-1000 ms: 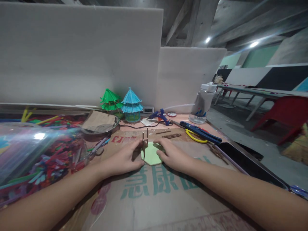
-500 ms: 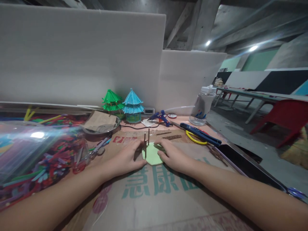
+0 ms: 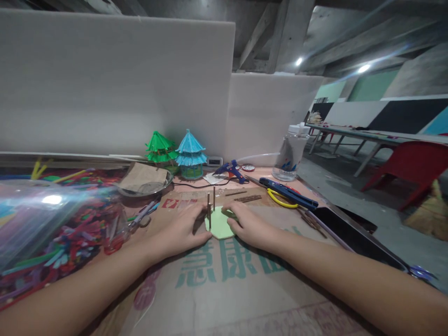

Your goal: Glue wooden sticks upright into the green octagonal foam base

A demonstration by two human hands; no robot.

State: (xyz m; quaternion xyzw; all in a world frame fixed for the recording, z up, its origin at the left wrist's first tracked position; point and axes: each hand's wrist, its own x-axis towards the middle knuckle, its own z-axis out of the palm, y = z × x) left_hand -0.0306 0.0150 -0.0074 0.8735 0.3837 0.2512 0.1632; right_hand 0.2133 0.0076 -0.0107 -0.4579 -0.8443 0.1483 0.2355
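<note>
Left hand curved, fingertips partly hidden, so its hold is unclear; against its fingers, upright sticks, likely fragile; to its right, green board, probably light, stiff, best held by the rim; right hand, thumb and finger apart, at the board's right edge

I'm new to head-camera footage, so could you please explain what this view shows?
There is no machine here: a camera worn on a person's head looks forward and down. The bare left hand and right hand sit at either side of a pale green board, over printed cardboard; whether either grips it firmly is hard to tell. Thin upright sticks stand toward the board's left side. Beyond are loose sticks, a blue glue gun, a green model pavilion and a light-blue model pavilion.
</note>
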